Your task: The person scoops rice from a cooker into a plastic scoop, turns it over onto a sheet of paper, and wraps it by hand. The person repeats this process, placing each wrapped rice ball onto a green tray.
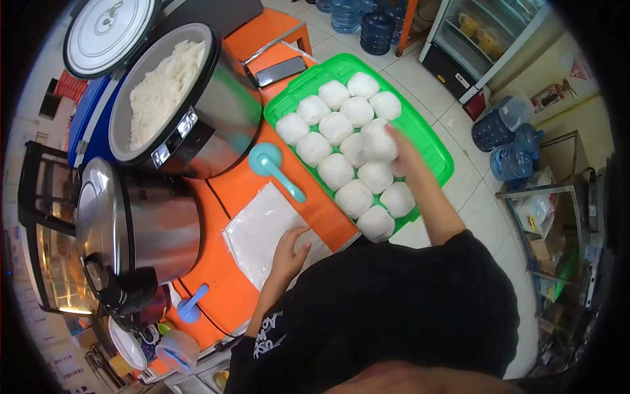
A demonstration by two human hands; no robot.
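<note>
My right hand (405, 156) has its fingers around the side of a white wrapped ball (379, 140), held over the right part of the green lid-like tray (430, 141). Several similar white balls sit in rows on that tray. On a stack of clear plastic sheets (262, 226) rests my left hand (289, 254), fingers apart and holding nothing. A teal scoop (266, 159) lies between the sheets and an open rice cooker (223, 111) full of white rice (164, 85).
The orange table (223, 299) also carries a closed steel cooker (164, 220), a blue scoop (190, 308), a plastic cup (177, 348) and a phone (281, 71). Water jugs (377, 33) and a glass-door fridge (469, 43) stand beyond; a shelf (548, 230) is at right.
</note>
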